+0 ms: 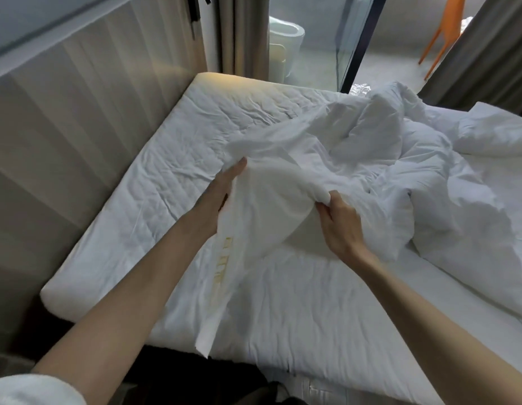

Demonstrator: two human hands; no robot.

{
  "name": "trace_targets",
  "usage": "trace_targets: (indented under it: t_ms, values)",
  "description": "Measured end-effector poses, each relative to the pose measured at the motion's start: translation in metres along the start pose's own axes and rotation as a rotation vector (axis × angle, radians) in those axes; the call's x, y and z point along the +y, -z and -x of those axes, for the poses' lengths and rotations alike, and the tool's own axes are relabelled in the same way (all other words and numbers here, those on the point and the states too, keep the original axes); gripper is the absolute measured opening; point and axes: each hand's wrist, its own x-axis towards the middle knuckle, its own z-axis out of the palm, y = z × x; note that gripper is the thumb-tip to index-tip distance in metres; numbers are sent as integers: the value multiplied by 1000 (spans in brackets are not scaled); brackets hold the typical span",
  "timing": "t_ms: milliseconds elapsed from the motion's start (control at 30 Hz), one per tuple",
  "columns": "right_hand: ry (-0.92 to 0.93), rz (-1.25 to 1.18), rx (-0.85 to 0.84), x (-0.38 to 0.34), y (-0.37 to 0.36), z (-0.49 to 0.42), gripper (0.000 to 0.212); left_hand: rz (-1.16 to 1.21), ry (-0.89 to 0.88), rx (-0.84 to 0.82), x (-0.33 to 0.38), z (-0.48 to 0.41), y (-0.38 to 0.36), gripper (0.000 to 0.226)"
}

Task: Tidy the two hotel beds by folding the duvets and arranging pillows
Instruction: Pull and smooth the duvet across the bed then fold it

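Pale wall panelling (64, 112) runs along one long edge of the mattress (154, 182), and we take that mattress as our marker for everything else. Over its middle, our right hand (338, 222) has its fingers curled tight round a bunched fold of white cloth (271, 194), a firm grip that keeps the fabric lifted off the mattress. Our left hand (224, 191) is not clenched. Its fingers lie straight along the opposite side of the same cloth, pressing and steadying it, and the thumb is hidden behind the fold. Held between both hands like this, the cloth is pulled fairly taut, which we judge helps us find an edge and square it before folding. We cannot tell whether it is a corner of the duvet's cover or a pillowcase. A loose flap with gold lettering (221, 264) hangs from it toward the mattress's near end.

The duvet (423, 176) lies in a crumpled heap on the side of the mattress away from the panelling. It runs on from the cloth we hold and is not yet folded. Past that heap rests what looks like a pillow (493, 133). Beyond the mattress's far end are a curtain (242, 33) and a glass door (353, 39), with an orange chair (441, 30) further off. We judge the task is at an early stage. The uncovered stretch of mattress beside the panelling would give flat room to lay a fold.
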Motion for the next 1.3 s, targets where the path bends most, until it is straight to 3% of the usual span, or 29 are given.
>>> trace_targets:
  t_ms: [133,233,267,333,367,467,533,633,700,767,833,967,1067,1167,1300]
  values:
    - [62,17,-52,-2,22,24,24,-276,155,-104,-64,48,10,33]
    - [94,48,-47,-11,42,32,21,-412,252,-316,-103,81,20,74]
    - [99,46,-31,-16,49,31,22,-516,249,-362,-115,89,20,78]
    - [109,36,10,-24,60,27,26,-655,216,-364,-139,106,12,63]
    - [112,37,24,-28,63,24,28,-625,201,-327,-147,111,7,56]
    - [91,56,32,-38,65,22,32,-236,249,-263,-153,128,-21,43]
    - [25,42,23,-41,61,23,35,-57,197,-255,-141,137,-24,20]
    - [-44,45,-7,-39,50,29,40,136,136,-132,-125,135,-8,38]
    - [-70,61,-34,-39,38,36,39,224,223,-113,-119,142,5,50]
    - [-100,81,-50,-44,23,45,37,47,191,-122,-129,142,24,63]
    - [-132,99,-55,-52,8,51,32,-258,10,-31,-142,141,32,74]
    - [-160,131,-33,-66,-10,56,28,-384,-166,242,-166,142,49,101]
    - [-181,150,-16,-73,-16,55,26,-519,-241,318,-177,152,51,120]
    - [-210,161,-3,-77,-20,55,24,-667,-368,294,-190,166,50,110]
    - [-246,125,-10,-75,-26,63,26,-823,-457,213,-194,155,69,64]
